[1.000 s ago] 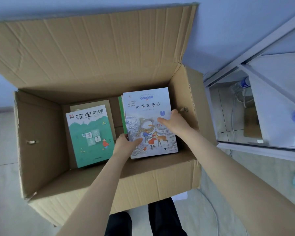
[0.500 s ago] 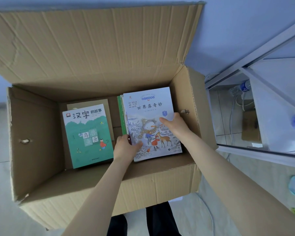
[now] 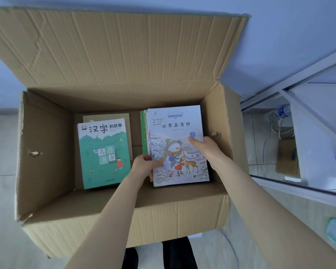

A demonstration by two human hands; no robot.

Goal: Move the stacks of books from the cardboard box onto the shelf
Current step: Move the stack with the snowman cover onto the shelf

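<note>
Both left hand (image 3: 143, 166) and right hand (image 3: 206, 149) grip the snowman-covered book stack (image 3: 177, 131); thumbs on top. It is inside the brown cardboard box (image 3: 47, 156).

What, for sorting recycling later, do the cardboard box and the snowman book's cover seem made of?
Cardboard box: brown corrugated board with a matte finish; ribbed flute lines and creases run across its flaps. Snowman book: thin printed paper or card cover, smooth-looking, with a colour illustration and a slim edge; whether it is coated can't be told.
</note>
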